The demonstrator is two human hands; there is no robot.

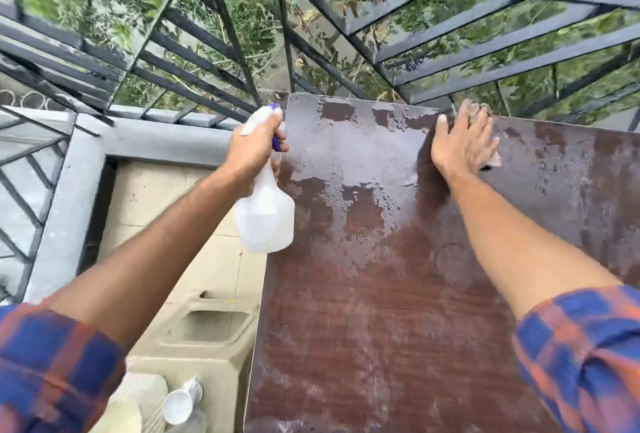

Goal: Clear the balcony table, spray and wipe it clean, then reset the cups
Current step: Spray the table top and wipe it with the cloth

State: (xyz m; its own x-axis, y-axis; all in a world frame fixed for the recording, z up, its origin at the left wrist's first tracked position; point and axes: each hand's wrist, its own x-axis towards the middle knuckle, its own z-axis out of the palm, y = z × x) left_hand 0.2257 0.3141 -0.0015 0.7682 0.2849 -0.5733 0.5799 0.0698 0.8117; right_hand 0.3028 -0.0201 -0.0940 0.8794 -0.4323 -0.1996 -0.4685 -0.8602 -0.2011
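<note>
The brown balcony table (398,311) fills the middle and right, its far half wet and shiny. My left hand (254,148) grips the neck of a translucent white spray bottle (265,218) with a purple trigger, held in the air just off the table's left edge. My right hand (464,142) lies flat, fingers spread, on a pale cloth (493,159) near the table's far edge; only bits of the cloth show around the hand. A white cup (180,403) lies on a beige plastic chair at the bottom left, beside the table.
A black metal railing (311,34) runs right behind the table and along the left, with greenery beyond it. The beige plastic chair (207,328) stands against the table's left side. A grey concrete ledge (156,138) borders the tiled floor.
</note>
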